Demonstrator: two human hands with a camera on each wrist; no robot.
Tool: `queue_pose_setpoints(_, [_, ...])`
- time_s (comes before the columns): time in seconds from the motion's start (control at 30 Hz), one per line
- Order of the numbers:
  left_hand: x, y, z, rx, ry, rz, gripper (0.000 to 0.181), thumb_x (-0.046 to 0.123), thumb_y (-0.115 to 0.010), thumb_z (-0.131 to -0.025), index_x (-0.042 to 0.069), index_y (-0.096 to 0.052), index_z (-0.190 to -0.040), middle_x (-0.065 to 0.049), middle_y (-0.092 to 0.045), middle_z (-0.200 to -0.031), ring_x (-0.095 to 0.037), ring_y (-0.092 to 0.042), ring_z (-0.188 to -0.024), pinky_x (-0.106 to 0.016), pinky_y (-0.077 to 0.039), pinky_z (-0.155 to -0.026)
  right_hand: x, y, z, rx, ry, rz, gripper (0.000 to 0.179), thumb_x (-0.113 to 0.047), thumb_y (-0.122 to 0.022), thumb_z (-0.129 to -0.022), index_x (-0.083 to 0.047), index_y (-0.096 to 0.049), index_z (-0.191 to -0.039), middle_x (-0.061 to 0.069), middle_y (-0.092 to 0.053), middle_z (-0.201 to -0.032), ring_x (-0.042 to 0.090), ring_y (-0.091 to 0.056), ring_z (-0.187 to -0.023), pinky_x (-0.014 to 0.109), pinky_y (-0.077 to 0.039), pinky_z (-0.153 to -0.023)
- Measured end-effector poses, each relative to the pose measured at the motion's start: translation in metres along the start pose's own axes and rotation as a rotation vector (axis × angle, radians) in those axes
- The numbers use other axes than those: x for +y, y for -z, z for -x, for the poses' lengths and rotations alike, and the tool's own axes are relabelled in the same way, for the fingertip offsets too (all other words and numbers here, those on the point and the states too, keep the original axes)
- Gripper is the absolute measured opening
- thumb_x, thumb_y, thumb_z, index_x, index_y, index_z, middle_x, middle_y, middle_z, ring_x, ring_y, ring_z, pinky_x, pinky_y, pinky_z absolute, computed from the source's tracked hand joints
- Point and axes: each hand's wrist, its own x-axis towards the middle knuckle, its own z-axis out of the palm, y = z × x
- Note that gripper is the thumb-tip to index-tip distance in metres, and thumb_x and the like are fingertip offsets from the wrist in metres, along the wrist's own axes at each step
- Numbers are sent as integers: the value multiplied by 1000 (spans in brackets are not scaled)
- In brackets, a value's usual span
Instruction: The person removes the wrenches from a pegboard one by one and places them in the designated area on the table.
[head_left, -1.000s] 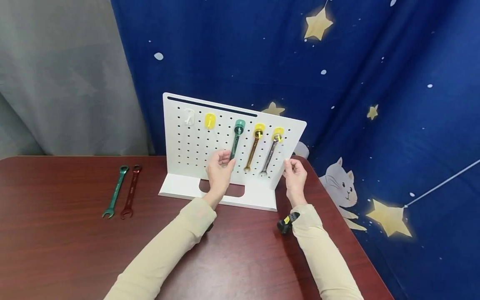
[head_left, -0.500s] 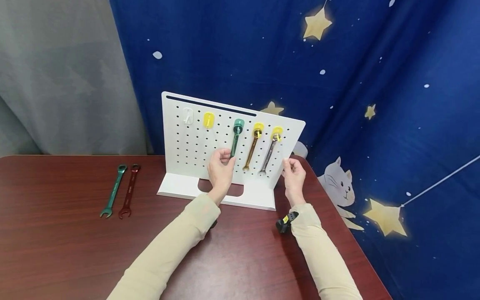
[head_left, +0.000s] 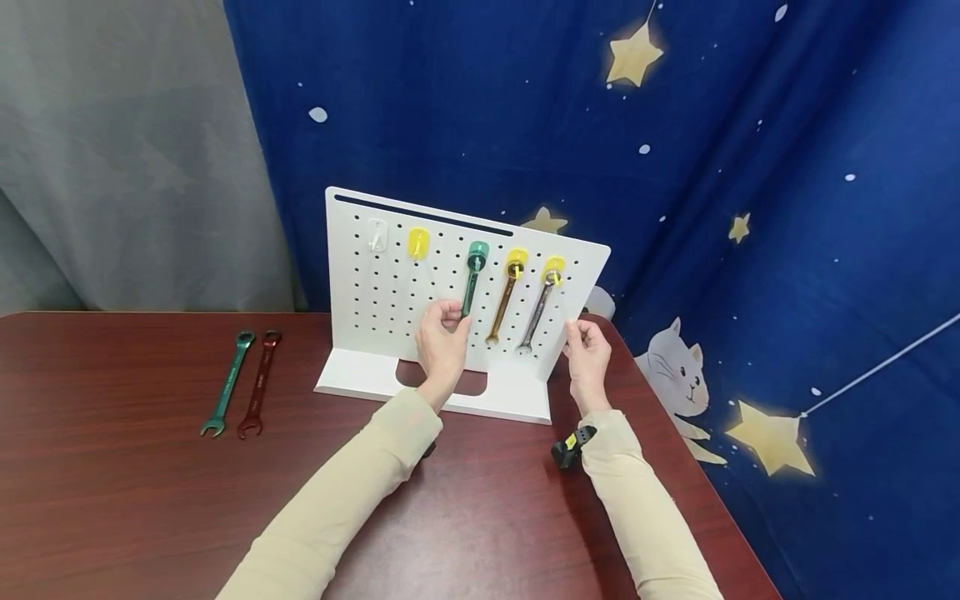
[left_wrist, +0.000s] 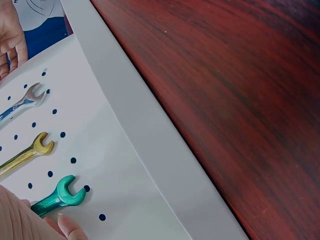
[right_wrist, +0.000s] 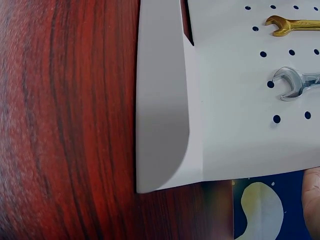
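A white pegboard [head_left: 405,312] stands on the table, and a green wrench [head_left: 471,287] hangs by its ring end from a green hook [head_left: 478,249]. My left hand [head_left: 442,342] pinches the lower part of this wrench; its open end [left_wrist: 65,195] shows beyond the fingers in the left wrist view. At the board's right edge, my right hand [head_left: 588,358] grips the edge, thumb in front. A gold wrench [head_left: 501,304] and a silver wrench [head_left: 536,317] hang on yellow hooks between the hands.
On the left of the table [head_left: 112,483] lie another green wrench [head_left: 227,385] and a red wrench [head_left: 258,385]. A white hook [head_left: 378,236] and a yellow hook [head_left: 417,243] carry nothing. Behind is a blue star-patterned curtain [head_left: 450,100]; the table's right edge runs beside my right arm.
My left wrist and forearm have shifted slightly right while the fingers stay on the green wrench. The right hand keeps its hold on the board's edge.
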Motion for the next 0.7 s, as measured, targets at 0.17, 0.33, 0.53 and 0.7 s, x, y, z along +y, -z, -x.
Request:
queue_pose_setpoints(0.17, [0,0,0,-7,-2,3,18,13,-74,-79,12,-65,-95,-2,-67,-92,-19,-63,-85,-35,-48,-73,1,0,0,0,-2,-10,14,-20,-63,-91,-9,-58,-84,-7,-56,-72,12,-48,-64,18,-47,-58])
queue_pose_setpoints(0.33, [-1,2,-1,-21,-14,7,18,13,-74,-79,11,-65,-95,-3,-68,-92,-19,-65,-85,-36,-49,-75,2,0,0,2,0,-16,13,-20,-63,-91,-11,-58,-82,-9,-56,-71,11,-49,-66,15,-47,-58])
queue_pose_setpoints(0.53, [-3,5,-2,-60,-45,41,19,10,-74,-79,9,-64,-95,-6,-67,-92,-21,-64,-84,-34,-50,-78,2,0,0,-2,-7,-1,13,-20,-63,-91,-9,-58,-84,-9,-57,-74,13,-52,-71,18,-51,-62])
queue_pose_setpoints(0.7, [-5,9,-2,-112,-89,93,19,8,-73,-80,6,-63,-96,-8,-67,-93,-21,-64,-82,-31,-52,-76,4,1,-2,-5,-1,10,19,-20,-62,-91,-1,-58,-88,-6,-55,-75,6,-50,-65,16,-49,-61])
